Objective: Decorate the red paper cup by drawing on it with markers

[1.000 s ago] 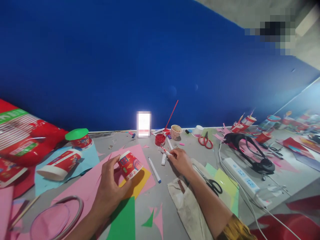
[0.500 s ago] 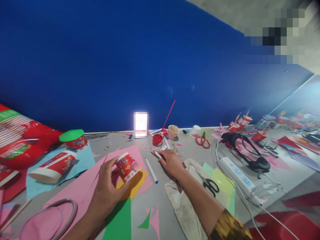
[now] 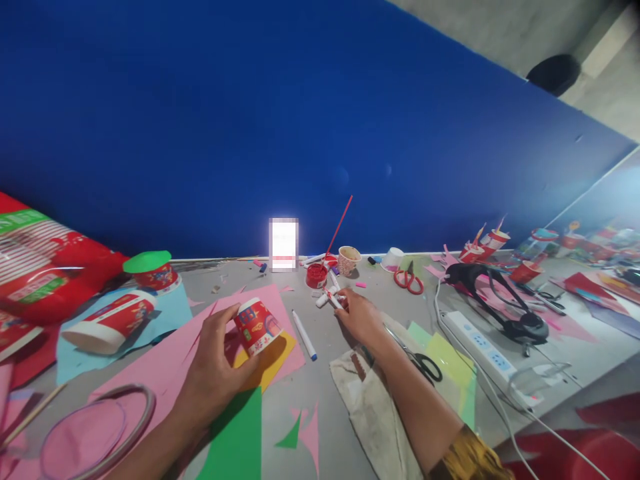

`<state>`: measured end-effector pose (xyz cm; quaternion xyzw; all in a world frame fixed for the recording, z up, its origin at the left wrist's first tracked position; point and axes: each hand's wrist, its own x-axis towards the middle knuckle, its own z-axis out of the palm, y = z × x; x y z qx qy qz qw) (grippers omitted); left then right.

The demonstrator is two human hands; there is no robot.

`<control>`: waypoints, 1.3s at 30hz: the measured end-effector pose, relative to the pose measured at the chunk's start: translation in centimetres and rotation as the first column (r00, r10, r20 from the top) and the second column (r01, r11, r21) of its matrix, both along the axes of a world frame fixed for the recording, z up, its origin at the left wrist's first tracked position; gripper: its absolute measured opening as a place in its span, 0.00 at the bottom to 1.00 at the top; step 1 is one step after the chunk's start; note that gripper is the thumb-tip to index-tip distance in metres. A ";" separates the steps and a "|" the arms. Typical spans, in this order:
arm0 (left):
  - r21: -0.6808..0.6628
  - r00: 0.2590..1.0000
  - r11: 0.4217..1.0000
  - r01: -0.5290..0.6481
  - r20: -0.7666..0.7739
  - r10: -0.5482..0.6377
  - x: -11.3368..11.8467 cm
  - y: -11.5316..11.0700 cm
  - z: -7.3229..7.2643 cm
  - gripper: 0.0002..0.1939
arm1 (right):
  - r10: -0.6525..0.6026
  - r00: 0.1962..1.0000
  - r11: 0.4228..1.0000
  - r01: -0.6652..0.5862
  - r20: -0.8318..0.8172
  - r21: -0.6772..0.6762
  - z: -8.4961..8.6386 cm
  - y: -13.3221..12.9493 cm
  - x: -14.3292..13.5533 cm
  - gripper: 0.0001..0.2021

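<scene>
My left hand (image 3: 220,363) is closed around a red printed paper cup (image 3: 259,327), tilted with its white rim up. My right hand (image 3: 361,317) grips a white marker (image 3: 336,300) with a red tip, close to other small white pieces by the red paint jar (image 3: 317,275). A thin red stick (image 3: 339,227) leans up out of that jar. Between my hands a white marker with a blue end (image 3: 305,335) lies on the table. Pink paper (image 3: 175,353), yellow paper (image 3: 280,357) and green paper (image 3: 235,433) lie beneath and around my left hand.
Black-handled scissors (image 3: 427,367) and a cloth (image 3: 367,407) lie by my right forearm. Red-handled scissors (image 3: 409,282), a patterned cup (image 3: 349,261), a power strip (image 3: 483,343) and a black headset (image 3: 523,327) are farther right. Two paper cups rest on blue paper (image 3: 77,363) at left.
My right hand has shifted slightly right and forward with the white marker, whose tip now points toward the paint jar. My left hand still holds the cup in nearly the same place.
</scene>
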<state>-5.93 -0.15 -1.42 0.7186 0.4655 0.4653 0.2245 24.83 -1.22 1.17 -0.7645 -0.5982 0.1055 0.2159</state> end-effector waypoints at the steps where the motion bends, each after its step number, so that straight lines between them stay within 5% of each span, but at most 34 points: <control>1: 0.005 1.000 1.000 0.003 0.003 -0.003 0.0 0.0 0.0 0.36 | 0.001 1.000 1.000 -0.001 0.012 -0.009 0.0 0.0 -0.1 0.17; 19: 0.008 0.998 0.998 0.065 0.014 -0.065 -0.1 0.2 -0.1 0.37 | -0.026 1.000 0.978 0.023 0.010 0.207 0.4 -0.2 -0.2 0.10; 29: -0.045 0.987 0.986 0.158 0.035 -0.156 0.1 -0.7 0.9 0.38 | 0.354 0.935 0.893 -0.325 -0.038 0.313 -0.2 -1.3 -2.7 0.08; 31: -0.038 0.977 0.977 0.210 0.056 -0.208 0.2 -1.0 0.9 0.39 | 0.422 0.906 0.854 -0.384 -0.034 0.352 -0.3 -1.5 -3.2 0.15; 35: -0.089 0.936 0.936 0.342 0.125 -0.330 0.6 -1.6 1.3 0.41 | 0.601 0.799 0.721 -0.549 0.012 0.422 -0.6 -1.7 -3.7 0.44; 39: -0.205 0.896 0.882 0.423 0.241 -0.374 0.9 -1.9 1.8 0.44 | 0.695 0.719 0.670 -0.649 0.001 0.359 -0.5 -2.2 -3.8 0.59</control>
